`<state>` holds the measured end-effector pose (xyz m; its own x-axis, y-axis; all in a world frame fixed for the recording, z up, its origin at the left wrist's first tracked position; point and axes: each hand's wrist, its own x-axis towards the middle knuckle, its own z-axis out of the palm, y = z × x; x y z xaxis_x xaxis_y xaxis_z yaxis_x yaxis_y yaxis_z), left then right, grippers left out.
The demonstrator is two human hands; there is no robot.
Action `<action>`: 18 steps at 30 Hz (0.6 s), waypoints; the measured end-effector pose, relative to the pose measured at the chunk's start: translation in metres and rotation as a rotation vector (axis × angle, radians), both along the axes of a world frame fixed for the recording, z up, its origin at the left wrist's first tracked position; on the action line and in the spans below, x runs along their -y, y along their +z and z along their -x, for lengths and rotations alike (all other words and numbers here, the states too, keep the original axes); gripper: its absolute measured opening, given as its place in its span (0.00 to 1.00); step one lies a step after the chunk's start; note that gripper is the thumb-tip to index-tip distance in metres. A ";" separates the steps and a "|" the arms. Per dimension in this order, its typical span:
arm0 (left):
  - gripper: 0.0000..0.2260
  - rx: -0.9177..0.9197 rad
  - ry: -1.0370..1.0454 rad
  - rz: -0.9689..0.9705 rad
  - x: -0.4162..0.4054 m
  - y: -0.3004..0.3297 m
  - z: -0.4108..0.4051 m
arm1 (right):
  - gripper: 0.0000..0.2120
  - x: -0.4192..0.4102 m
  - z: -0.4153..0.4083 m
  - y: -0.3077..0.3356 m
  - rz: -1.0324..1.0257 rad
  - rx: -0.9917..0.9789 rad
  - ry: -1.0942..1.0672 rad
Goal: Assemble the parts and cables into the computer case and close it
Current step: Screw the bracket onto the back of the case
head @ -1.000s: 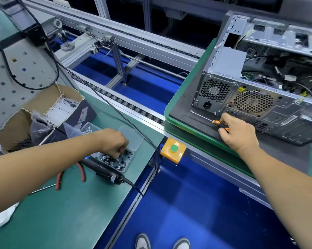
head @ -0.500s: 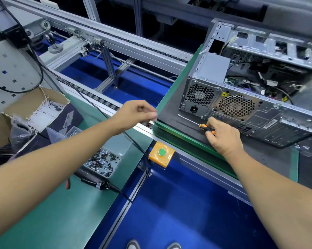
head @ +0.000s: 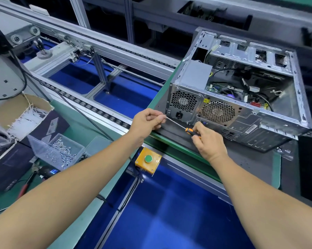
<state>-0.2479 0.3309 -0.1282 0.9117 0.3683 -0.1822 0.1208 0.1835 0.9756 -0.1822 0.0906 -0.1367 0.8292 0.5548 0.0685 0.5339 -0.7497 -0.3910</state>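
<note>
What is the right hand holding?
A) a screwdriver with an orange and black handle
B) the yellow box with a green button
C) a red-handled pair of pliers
A: the right hand grips the orange and black handle of the screwdriver, beside the computer case.

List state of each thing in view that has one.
Grey metal computer case: side open, panel off.
Orange-handled screwdriver: held by right hand, tip at left hand.
Clear plastic screw box: uncovered, holds screws.
Brown cardboard box: flaps open.
</note>
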 end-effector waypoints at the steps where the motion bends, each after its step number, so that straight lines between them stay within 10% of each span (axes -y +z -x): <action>1: 0.02 -0.003 -0.024 0.032 0.001 0.000 0.000 | 0.06 0.000 0.000 0.000 -0.002 0.002 0.003; 18: 0.11 -0.114 0.015 0.427 0.029 0.011 -0.007 | 0.03 -0.026 0.029 0.006 -0.091 -0.035 -0.151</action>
<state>-0.2412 0.3022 -0.1172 0.8718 0.2514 -0.4205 0.2177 0.5701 0.7922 -0.2108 0.1168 -0.1307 0.9053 0.4169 0.0821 0.4028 -0.7807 -0.4777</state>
